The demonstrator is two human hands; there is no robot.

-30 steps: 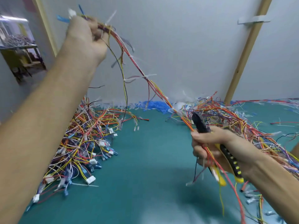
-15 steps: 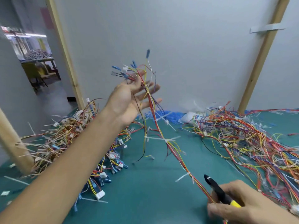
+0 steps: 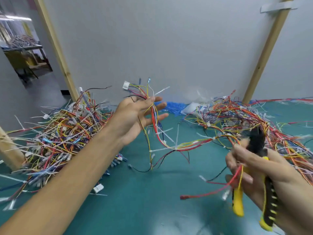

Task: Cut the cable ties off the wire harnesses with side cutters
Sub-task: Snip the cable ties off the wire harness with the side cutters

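A wire harness [image 3: 186, 146] of red, yellow and black wires sags in the air between my hands, with white cable ties [image 3: 177, 138] sticking out along it. My left hand [image 3: 135, 119] is raised palm up with its fingers spread straight, and the harness's connector end lies across and between those fingers. My right hand [image 3: 254, 165], lower right, grips the side cutters [image 3: 238, 206] by their yellow and black handles, black jaws pointing up. The harness's other end runs through the same right hand, and loose red and yellow wire tails hang below it.
A big heap of harnesses [image 3: 64, 133] lies left on the green mat [image 3: 152, 200]. Another heap [image 3: 245, 116] spreads at the back right. Blue bits [image 3: 174, 106] pile against the wall. Wooden posts [image 3: 55, 46] [image 3: 265, 48] lean on the wall, and another post [image 3: 8, 150] stands at the left edge.
My left hand dropped from high overhead to above the mat, its fist opening to spread fingers. The taut harness went slack. My right hand stays low with the cutters.
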